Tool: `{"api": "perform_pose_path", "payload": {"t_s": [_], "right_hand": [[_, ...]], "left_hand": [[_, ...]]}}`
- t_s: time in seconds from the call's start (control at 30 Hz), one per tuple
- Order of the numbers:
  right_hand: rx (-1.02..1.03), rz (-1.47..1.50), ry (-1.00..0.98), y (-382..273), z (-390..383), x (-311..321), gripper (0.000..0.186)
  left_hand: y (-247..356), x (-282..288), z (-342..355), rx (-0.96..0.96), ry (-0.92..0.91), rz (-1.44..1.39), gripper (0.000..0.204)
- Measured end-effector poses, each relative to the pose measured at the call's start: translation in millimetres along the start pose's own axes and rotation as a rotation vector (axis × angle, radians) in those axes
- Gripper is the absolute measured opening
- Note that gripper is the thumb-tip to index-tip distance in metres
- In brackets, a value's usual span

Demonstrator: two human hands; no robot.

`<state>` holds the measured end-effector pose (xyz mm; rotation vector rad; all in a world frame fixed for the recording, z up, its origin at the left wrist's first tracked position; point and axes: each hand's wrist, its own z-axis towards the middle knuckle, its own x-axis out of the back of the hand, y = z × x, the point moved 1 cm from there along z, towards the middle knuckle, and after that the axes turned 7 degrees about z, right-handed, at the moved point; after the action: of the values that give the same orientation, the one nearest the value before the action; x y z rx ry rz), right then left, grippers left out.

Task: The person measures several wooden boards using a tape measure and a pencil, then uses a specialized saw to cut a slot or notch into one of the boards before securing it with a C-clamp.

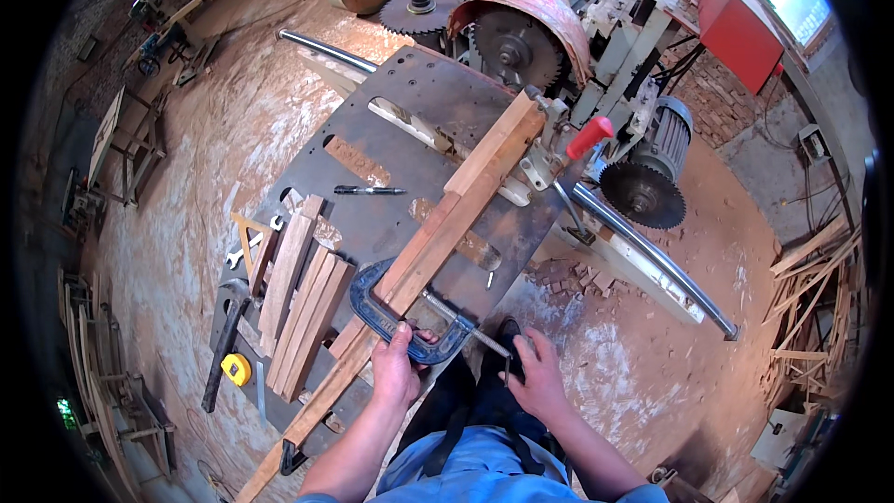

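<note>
A blue C-clamp (374,309) sits around long wooden strips on the steel machine table (372,233). My left hand (396,368) is closed on the clamp's frame, thumb on top. At the outer end of the clamp's screw (489,343), my right hand (540,380) has its fingers curled at the small cross handle (507,370). Two wooden strips (466,200) lie side by side diagonally across the table, and the clamp's jaw reaches over them. A longer narrow strip (317,408) runs past the table's near edge, with a black clamp (292,456) on its lower part.
Left on the table lie loose wood pieces (307,317), a hammer (223,349), a yellow tape measure (237,370), a wrench (244,251) and a pen (370,190). Bare saw blades (643,196) and a partly hooded blade (512,47) stand beyond. A steel rail (652,256) juts out right.
</note>
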<state>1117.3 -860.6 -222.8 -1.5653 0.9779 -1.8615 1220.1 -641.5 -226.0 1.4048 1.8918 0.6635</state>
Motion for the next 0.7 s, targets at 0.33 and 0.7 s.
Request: {"api": "perform_pose_path", "payload": {"t_s": [0.33,0.7], "right_hand": [[-0.844,1.0,-0.035,24,6,-36,0.029],[0.308,-0.416,-0.185,-41,46,33,0.068]], "left_hand": [[-2,-1,2,0.016,0.027,-0.033,0.025],[1,-10,0,0.016,0.029,-0.051,0.023]]}}
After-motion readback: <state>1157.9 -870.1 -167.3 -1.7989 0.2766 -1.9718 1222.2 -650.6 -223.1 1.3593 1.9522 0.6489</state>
